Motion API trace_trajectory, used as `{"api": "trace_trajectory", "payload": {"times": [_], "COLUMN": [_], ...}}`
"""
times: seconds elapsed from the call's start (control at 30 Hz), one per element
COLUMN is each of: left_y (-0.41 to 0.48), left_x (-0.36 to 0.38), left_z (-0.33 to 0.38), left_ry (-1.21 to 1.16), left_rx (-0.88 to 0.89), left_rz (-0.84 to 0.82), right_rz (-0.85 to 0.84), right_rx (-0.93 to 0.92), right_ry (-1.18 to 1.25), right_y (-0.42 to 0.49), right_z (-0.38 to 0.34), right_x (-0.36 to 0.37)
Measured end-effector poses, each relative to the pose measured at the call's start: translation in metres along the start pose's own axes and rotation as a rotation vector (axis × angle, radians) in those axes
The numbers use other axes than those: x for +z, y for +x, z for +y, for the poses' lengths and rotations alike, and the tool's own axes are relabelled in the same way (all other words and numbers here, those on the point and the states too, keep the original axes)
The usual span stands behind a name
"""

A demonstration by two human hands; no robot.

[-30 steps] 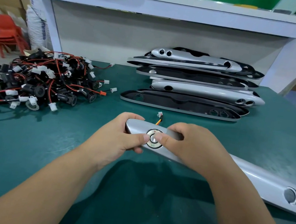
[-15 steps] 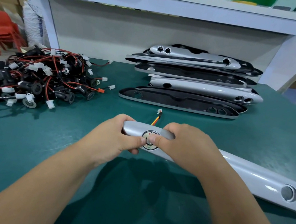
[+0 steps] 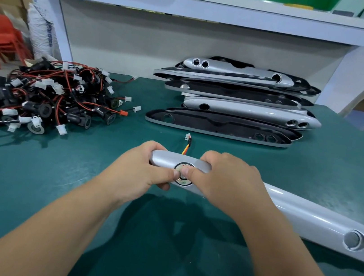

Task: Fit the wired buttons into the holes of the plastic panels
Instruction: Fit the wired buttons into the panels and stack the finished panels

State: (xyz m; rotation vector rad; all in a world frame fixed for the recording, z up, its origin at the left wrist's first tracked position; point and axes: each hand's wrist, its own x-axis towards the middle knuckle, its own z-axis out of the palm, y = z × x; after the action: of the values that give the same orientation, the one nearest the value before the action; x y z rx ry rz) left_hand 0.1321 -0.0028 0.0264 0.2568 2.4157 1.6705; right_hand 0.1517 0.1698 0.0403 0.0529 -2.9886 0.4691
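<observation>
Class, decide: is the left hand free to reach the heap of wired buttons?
Probably yes: only bare table lies between left hand and heap, but it grips the panel.

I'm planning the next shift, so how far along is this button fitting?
Early, it seems. Done: no clearly finished panel shows. In hand: the left hand and right hand grip a silver panel, thumbs pressing one button into the hole near its left end, its wire trailing behind. Left: the stacked panels at the back show open holes, and a big pile of wired buttons waits.

Two hands (image 3: 143,170) (image 3: 226,184), one panel (image 3: 306,215) (stack (image 3: 251,111) uncounted)
</observation>
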Motion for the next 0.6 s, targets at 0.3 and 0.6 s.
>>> {"api": "trace_trajectory", "payload": {"times": [0.3, 0.6], "left_y": [-0.0001, -0.0002], "left_x": [-0.0029, 0.0037], "left_z": [-0.0034, -0.002], "left_ry": [-0.112, -0.194], "left_rx": [-0.049, -0.022], "left_rz": [-0.087, 0.002], "right_rz": [-0.064, 0.028], "right_rx": [-0.026, -0.037], "right_ry": [-0.039, -0.048], "right_y": [0.0001, -0.0036], "right_z": [0.0071, -0.0001], "right_x": [0.0039, 0.006]}}
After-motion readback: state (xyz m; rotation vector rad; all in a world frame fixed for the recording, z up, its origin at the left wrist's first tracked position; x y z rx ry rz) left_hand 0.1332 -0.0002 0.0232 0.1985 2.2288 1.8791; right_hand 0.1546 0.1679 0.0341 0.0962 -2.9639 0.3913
